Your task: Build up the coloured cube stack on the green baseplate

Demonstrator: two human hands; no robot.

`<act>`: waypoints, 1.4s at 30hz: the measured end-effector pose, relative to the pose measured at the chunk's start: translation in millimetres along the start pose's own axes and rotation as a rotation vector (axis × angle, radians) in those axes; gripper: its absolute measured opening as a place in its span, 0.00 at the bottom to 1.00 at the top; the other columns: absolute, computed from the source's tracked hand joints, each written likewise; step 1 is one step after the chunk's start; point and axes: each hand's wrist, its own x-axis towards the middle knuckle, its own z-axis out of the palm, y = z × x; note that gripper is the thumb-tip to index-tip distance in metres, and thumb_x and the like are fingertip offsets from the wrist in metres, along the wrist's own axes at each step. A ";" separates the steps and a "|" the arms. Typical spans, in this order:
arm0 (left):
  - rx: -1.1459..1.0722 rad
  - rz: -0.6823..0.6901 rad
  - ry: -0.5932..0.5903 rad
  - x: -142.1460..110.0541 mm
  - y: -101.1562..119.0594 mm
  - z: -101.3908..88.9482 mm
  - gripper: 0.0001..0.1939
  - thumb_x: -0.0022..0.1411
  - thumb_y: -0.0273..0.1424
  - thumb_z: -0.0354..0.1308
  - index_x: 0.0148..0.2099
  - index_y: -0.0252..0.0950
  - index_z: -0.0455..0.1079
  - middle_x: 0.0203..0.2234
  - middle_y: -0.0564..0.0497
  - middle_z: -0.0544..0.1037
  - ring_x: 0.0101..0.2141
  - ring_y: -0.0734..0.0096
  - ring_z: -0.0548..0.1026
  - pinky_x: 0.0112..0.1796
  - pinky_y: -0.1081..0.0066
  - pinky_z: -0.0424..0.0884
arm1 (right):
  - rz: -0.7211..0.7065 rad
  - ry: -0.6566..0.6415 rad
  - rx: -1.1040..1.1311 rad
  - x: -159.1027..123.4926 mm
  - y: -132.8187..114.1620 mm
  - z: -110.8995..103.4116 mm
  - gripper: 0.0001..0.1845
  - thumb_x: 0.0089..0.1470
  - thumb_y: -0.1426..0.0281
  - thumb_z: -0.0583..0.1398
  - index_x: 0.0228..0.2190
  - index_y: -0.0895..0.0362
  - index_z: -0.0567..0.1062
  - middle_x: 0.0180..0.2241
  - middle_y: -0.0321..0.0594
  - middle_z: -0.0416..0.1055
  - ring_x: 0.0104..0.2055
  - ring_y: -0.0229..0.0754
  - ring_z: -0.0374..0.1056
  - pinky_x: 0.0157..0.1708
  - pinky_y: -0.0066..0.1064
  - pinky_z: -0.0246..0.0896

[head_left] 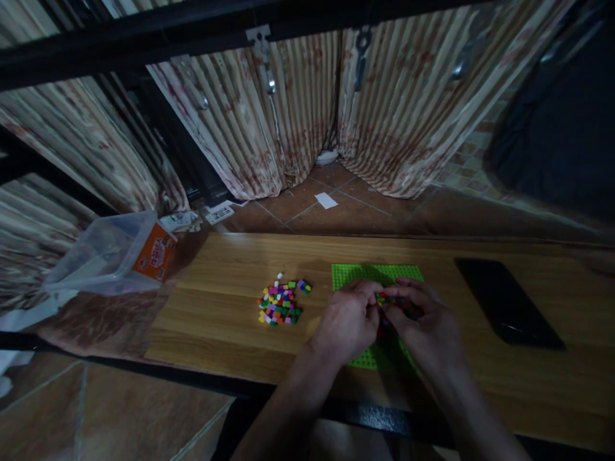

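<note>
A green studded baseplate [355, 274] lies flat on the wooden table [225, 307]. Both my hands hover over its middle, fingertips meeting. My left hand [348, 320] is closed in a pinch, and my right hand [425, 323] is closed in a pinch too. Between the fingertips sits a small cluster of coloured bricks [384, 298], red and green showing; both hands touch it. Whether it is pressed onto the plate is hidden by the fingers. A heap of several small loose bricks [281, 302] in many colours lies left of the plate, a hand's width from my left hand.
A black phone [507, 307] lies on the table at the right. A clear plastic box with an orange label [120, 253] rests at the table's left end. Striped curtains hang behind, over a tiled floor with a white paper scrap [326, 200].
</note>
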 end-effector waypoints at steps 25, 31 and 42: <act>0.455 -0.200 0.020 -11.0 -63.0 -72.7 0.24 0.49 0.12 0.52 0.44 0.35 0.79 0.41 0.45 0.81 0.45 0.60 0.77 0.50 0.61 0.74 | 0.124 0.046 0.324 -0.1 3.2 -8.4 0.11 0.47 0.58 0.67 0.32 0.51 0.82 0.50 0.44 0.76 0.55 0.55 0.70 0.58 0.54 0.60; 0.502 -0.244 -0.001 -9.1 -67.5 -68.4 0.20 0.53 0.14 0.52 0.40 0.36 0.80 0.38 0.46 0.81 0.43 0.62 0.77 0.49 0.64 0.73 | 0.087 0.048 0.276 -0.5 5.3 -7.8 0.11 0.48 0.58 0.66 0.31 0.52 0.82 0.50 0.44 0.76 0.54 0.54 0.70 0.57 0.54 0.61; 0.219 -0.221 0.050 -4.2 -42.0 -56.5 0.10 0.61 0.21 0.55 0.43 0.37 0.73 0.39 0.47 0.80 0.43 0.61 0.77 0.46 0.63 0.71 | 0.008 0.116 0.217 -0.6 4.3 -7.2 0.11 0.51 0.59 0.65 0.32 0.52 0.82 0.45 0.43 0.78 0.50 0.52 0.72 0.55 0.52 0.62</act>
